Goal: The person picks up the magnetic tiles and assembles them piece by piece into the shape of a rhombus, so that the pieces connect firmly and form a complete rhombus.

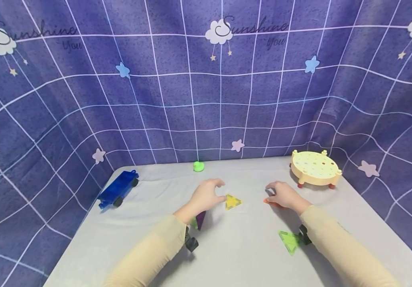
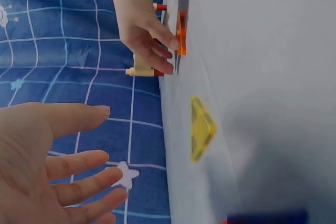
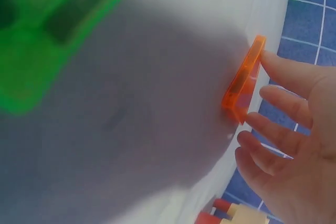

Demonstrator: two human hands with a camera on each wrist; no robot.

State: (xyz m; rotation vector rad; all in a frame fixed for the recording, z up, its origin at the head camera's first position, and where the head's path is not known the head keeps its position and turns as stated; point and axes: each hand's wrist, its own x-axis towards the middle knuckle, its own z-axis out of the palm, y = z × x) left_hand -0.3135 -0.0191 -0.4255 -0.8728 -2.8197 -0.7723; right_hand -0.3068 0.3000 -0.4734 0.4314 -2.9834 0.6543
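Observation:
My left hand [image 1: 204,194] hovers just left of a yellow triangular tile [image 1: 233,201], its thumb and fingers spread with nothing between them. In the left wrist view that yellow tile lies flat on the table, apart from the hand. On the right, my right hand [image 1: 284,194] is at an orange triangular tile [image 3: 245,80]. Its thumb tip appears to touch the tile's edge, while the other fingers are loosely bent and not closed round it. A green triangular tile [image 1: 290,241] lies under the right wrist. Beneath the left wrist sits a purple tile [image 1: 200,219], partly hidden, with green beside it.
A blue toy wagon [image 1: 117,188] with black wheels stands at the left edge. Near the back curtain [image 1: 206,99] is a small green duck [image 1: 198,166]. At the back right stands a pale yellow toy table [image 1: 315,168] with red-tipped legs. Grey cloth [image 1: 241,255] covers the surface.

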